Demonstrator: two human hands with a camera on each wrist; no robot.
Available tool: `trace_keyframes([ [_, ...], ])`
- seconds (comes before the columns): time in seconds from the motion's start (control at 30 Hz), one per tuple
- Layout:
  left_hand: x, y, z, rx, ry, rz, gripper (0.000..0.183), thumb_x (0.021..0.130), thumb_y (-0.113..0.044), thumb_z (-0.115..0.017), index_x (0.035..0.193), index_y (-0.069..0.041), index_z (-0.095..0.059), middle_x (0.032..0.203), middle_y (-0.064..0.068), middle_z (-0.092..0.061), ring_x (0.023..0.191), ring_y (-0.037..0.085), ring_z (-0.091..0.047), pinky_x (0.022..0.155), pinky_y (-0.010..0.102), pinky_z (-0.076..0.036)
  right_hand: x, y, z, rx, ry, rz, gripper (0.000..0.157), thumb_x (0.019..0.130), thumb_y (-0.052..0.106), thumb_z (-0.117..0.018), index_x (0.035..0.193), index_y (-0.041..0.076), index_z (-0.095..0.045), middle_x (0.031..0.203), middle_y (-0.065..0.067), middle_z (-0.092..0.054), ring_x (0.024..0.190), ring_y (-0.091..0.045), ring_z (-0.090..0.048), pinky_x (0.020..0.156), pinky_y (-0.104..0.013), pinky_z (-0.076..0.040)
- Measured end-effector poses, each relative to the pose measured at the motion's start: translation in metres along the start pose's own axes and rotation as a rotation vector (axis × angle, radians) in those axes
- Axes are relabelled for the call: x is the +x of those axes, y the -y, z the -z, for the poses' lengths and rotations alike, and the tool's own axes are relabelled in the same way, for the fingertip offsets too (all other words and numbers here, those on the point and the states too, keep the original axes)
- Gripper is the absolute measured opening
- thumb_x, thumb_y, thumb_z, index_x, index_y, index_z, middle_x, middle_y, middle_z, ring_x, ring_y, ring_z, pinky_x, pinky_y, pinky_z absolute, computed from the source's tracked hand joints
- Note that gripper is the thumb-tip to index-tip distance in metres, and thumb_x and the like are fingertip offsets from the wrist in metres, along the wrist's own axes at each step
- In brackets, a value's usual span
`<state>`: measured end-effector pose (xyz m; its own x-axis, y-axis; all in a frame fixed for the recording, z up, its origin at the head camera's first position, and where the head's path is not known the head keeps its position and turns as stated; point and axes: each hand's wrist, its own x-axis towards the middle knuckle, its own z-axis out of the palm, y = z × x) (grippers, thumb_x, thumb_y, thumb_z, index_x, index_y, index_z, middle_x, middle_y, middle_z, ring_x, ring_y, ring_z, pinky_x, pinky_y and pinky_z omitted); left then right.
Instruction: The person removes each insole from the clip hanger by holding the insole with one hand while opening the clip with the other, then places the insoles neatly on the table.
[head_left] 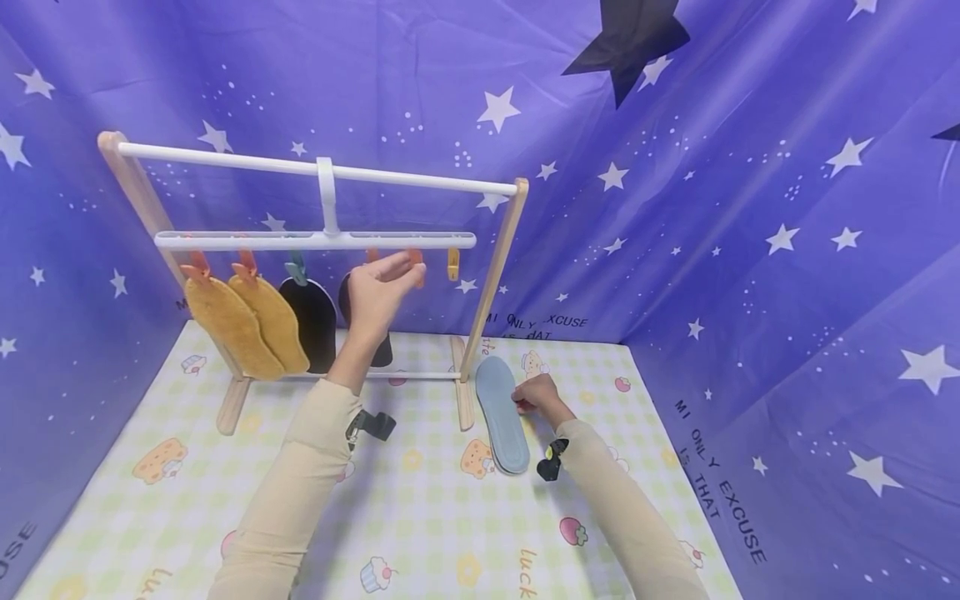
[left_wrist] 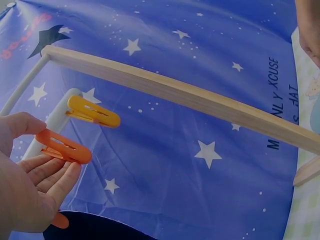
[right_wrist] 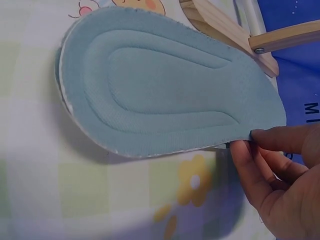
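Note:
My left hand (head_left: pixel 377 296) is raised to the white hanger (head_left: pixel 247 242) and holds an orange clothespin (left_wrist: pixel 64 146) between thumb and fingers. A yellow clothespin (left_wrist: pixel 94 112) hangs at the bar's end beside it. Down by the table, my right hand (head_left: pixel 542 394) pinches the side edge of a light blue insole (right_wrist: pixel 165 85), thumb on top and fingers underneath. A second layer shows beneath its heel edge. Two tan insoles (head_left: pixel 232 325) and a black insole (head_left: pixel 309 321) hang from clips at the left. Another dark insole (head_left: pixel 382 353) hangs partly hidden behind my left hand.
A wooden rack (head_left: pixel 497 283) with a white top rod (head_left: pixel 420 177) carries the hanger. Its feet stand on a checked tablecloth (head_left: pixel 420 517). Purple starred curtains (head_left: pixel 720 192) enclose the back and sides. Each wrist wears a small black camera (head_left: pixel 553 460).

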<state>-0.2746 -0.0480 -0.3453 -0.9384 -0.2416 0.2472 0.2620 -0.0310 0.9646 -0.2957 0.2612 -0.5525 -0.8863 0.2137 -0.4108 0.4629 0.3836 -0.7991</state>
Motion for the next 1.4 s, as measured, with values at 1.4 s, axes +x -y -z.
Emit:
trace_keyframes([
  [1.4, -0.002, 0.004, 0.001, -0.039, 0.079, -0.059, 0.038, 0.088, -0.005, -0.077, 0.123, 0.008, -0.069, 0.120, 0.027, -0.071, 0.114, 0.037, -0.070, 0.096, 0.030, -0.059, -0.005, 0.009, -0.008, -0.162, -0.131, -0.024, 0.025, 0.072, -0.012, -0.078, 0.094, -0.016, -0.067, 0.063, -0.014, -0.069, 0.047, -0.014, -0.064, 0.054, -0.030, -0.063],
])
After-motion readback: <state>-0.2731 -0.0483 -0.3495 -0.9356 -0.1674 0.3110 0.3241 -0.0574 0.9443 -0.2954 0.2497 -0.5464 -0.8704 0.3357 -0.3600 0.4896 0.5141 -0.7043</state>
